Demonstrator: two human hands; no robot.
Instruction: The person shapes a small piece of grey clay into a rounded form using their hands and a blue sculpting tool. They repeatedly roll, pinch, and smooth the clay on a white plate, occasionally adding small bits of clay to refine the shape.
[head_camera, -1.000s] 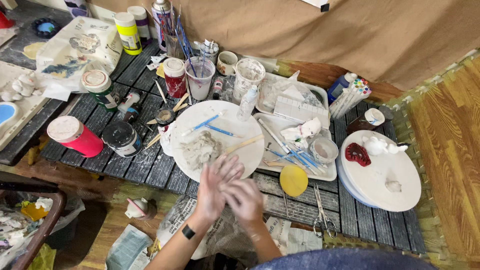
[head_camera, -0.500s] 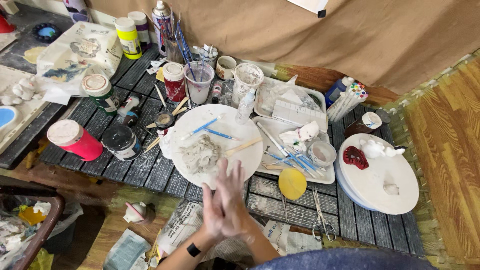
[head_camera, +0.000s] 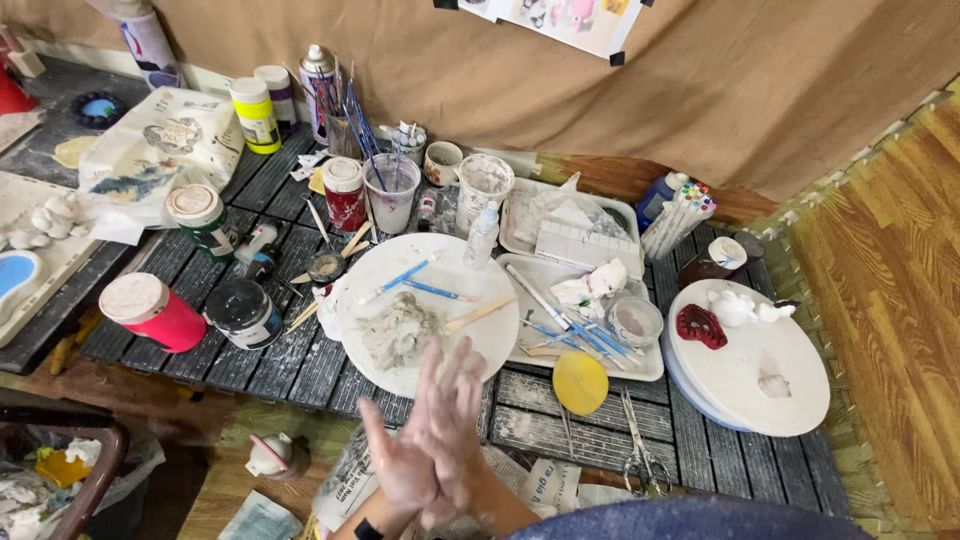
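Pressed palm to palm, the left hand (head_camera: 395, 465) and right hand (head_camera: 455, 420) make a flat grip with fingers straight, both coated in pale clay; whether any small lump sits between the palms I cannot tell; they hover just off the near edge of the dark slatted desk (head_camera: 560, 420), likely so crumbs fall on the newspaper (head_camera: 350, 480) below; ahead lies the round white plate (head_camera: 470, 340) carrying a grey lump of wet clay (head_camera: 397, 330), blue-handled tools and a wooden stick within easy reach; a pink cylindrical tub with a white lid (head_camera: 150, 312) and a black round jar (head_camera: 243, 312) stand to the left; a yellow-capped bottle (head_camera: 255, 115) and a spray can (head_camera: 318, 85) stand at the back by the brown paper wall; a yellow disc (head_camera: 580, 382) lies beside the white tray (head_camera: 650, 372).
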